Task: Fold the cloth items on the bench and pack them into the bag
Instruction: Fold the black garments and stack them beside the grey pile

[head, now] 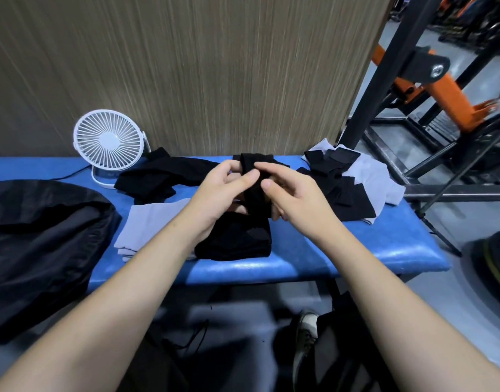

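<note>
Both hands, left (220, 185) and right (288, 190), grasp one black cloth (256, 179) above the bench (328, 250), beside the bag (45, 236).

Premises appear to be a gym or fitness floor. Evidence: a blue padded vinyl bench (342, 250); black steel rack framing (384, 69) with an orange machine arm (452, 100) to the right; a dark weight plate (494, 267) on the grey floor (455, 301). A wood-grain partition (186, 66) backs the bench.
</note>
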`<action>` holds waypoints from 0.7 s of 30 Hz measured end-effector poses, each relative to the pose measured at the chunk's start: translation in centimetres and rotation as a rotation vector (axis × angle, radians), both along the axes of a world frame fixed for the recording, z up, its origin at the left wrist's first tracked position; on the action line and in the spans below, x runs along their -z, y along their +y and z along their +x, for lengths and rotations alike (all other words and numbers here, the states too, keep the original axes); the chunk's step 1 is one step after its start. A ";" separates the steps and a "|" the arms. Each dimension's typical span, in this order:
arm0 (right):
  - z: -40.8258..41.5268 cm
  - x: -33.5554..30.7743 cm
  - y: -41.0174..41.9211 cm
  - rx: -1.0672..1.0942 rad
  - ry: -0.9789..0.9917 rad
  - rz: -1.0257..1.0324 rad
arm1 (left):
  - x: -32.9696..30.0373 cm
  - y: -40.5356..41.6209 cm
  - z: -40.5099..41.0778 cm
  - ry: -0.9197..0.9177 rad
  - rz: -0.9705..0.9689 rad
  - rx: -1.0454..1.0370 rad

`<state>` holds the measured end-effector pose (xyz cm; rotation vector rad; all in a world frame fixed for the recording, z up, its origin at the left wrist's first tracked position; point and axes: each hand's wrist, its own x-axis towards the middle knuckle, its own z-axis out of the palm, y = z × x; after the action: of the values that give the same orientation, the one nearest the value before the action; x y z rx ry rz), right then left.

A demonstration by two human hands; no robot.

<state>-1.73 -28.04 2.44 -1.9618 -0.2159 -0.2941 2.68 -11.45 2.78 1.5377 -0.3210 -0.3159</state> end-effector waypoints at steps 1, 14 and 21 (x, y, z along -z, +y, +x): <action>0.0 0.0 0.0 0.000 -0.009 0.058 | 0.0 0.1 0.1 0.000 -0.002 -0.028; 0.3 0.0 -0.6 -0.097 0.307 0.517 | 0.0 3.7 0.6 0.096 0.027 -0.126; -0.3 0.8 -0.2 -0.101 0.364 0.163 | 2.1 6.1 0.3 -0.109 0.278 -0.110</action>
<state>-1.99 -28.27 1.66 -1.7988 -0.0515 0.1106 3.01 -5.33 0.71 1.8434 -0.2848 -0.1965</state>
